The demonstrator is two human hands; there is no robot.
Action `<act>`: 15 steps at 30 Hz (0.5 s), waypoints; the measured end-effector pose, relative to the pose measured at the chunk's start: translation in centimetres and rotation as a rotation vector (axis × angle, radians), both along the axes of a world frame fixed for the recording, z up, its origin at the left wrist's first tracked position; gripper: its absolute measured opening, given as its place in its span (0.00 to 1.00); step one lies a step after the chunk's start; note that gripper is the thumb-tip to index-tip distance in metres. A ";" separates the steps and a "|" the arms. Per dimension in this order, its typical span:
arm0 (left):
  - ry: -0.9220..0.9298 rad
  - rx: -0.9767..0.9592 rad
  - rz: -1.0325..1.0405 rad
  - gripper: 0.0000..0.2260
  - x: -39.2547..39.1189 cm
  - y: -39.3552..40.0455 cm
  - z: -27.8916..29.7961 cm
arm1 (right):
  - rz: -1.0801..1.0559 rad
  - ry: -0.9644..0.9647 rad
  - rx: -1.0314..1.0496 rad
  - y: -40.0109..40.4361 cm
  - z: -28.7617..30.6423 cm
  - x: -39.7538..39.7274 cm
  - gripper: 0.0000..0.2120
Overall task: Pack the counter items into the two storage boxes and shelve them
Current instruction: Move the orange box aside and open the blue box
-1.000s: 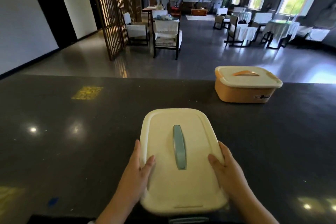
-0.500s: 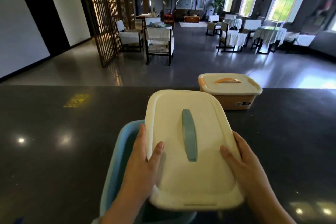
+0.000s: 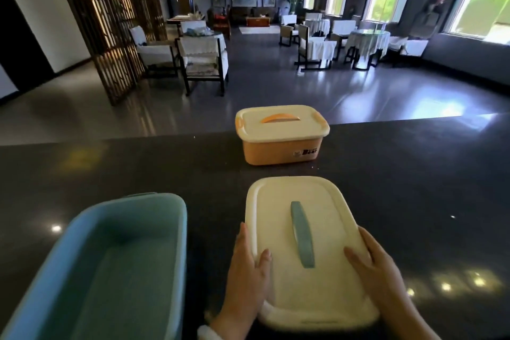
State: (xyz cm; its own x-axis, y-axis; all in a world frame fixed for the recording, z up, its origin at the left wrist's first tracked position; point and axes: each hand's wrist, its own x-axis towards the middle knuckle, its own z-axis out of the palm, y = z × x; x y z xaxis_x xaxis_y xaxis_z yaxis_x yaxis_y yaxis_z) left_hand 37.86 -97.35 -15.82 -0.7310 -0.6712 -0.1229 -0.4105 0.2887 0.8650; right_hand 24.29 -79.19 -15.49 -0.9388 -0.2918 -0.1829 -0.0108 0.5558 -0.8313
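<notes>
Now we have the cream lid off the blue box and moved to the right of it; half a second ago it was held above the box's open mouth, and a second ago it sat closed on top. We hold it by its two long edges: our left hand curls around the left rim with the thumb lying on top, and our right hand does the same on the right rim. Neither hand is spread flat, and both grip the lid and nothing else. The lid sits low over the dark counter, just beside the box, though we cannot tell whether it rests on the surface or hangs a little above it.

The blue box stands open at our lower left, and what we can see of its inside looks bare (its near end runs out of view). The orange box stands farther back on the counter, near the far edge, with its own cream lid and orange handle on.

For the task, this means one box is ready to be filled. We judge that the lid needs setting down next, and the orange box needs opening later. We see no loose counter items in this view.
</notes>
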 end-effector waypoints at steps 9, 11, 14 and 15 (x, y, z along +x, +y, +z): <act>-0.248 -0.233 0.056 0.33 0.0 -0.4 -5.6 | 0.123 0.147 0.232 -1.6 -5.9 -1.0 0.32; -0.286 -0.315 0.036 0.32 0.0 -0.3 -6.2 | 0.142 0.203 0.310 -1.8 -6.5 -0.9 0.32; -0.356 -0.455 -0.019 0.31 0.0 0.0 -6.7 | 0.151 0.259 0.416 -2.1 -6.9 -0.5 0.33; -0.376 -0.464 -0.028 0.31 0.0 0.0 -6.7 | 0.153 0.264 0.432 -2.3 -6.9 -0.4 0.33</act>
State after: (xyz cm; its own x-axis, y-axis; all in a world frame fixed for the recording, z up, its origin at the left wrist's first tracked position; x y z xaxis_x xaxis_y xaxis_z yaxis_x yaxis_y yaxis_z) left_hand 37.89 -97.36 -22.56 -0.7119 -0.6982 -0.0755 -0.6513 0.6163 0.4426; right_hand 23.93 -81.44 -22.34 -0.9218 -0.3795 -0.0797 -0.2967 0.8226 -0.4850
